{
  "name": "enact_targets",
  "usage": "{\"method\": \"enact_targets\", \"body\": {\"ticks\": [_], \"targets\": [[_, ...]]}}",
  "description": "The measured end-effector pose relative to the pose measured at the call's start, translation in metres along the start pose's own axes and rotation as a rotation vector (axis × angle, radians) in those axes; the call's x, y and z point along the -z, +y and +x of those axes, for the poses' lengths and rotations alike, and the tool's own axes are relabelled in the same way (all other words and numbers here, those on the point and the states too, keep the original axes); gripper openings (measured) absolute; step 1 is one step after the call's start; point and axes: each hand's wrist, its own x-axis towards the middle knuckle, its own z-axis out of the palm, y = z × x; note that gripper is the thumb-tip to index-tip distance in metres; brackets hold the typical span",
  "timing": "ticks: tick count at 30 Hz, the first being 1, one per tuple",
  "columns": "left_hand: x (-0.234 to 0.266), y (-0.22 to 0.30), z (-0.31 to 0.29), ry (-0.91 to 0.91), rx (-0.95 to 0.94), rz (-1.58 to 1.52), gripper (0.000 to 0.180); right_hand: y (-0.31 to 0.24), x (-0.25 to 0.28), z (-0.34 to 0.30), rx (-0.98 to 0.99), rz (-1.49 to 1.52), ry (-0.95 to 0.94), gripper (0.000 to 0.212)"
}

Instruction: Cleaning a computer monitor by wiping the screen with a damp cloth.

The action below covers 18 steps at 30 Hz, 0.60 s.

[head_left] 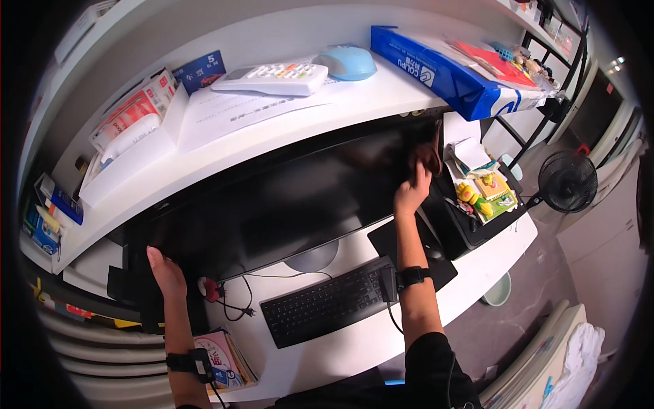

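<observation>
A wide black monitor (293,204) with a dark screen stands under a white shelf. My left hand (167,271) grips its lower left edge, thumb showing and the other fingers hidden. At the screen's right end, my right hand (413,192) is closed on a dark brown cloth (434,155), which lies against the edge there. Its fingertips are partly lost in shadow. Below the screen are the round grey monitor base (312,258) and a black keyboard (327,300). A black mouse (432,253) rests on a dark mouse pad (446,274), beside my right forearm.
Overhead, the white shelf (272,126) bears a calculator (272,77), a light blue rounded object (347,63) and a blue paper pack (436,68). A black box-like unit (485,235) with small toys stands right. A plugged cable (235,312) and books (221,358) lie left; a black fan (567,181) stands beyond.
</observation>
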Motion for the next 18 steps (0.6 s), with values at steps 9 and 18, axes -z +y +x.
{"method": "enact_targets", "body": {"ticks": [9,18], "targets": [[-0.009,-0.007,0.002,-0.013,-0.045,0.067,0.046,0.063,0.006,-0.151,-0.35,-0.145,-0.194,0.04],[-0.004,0.0,-0.005,0.001,0.02,0.038,0.049,0.014,0.019,-0.213,-0.28,-0.188,-0.385,0.036]]}}
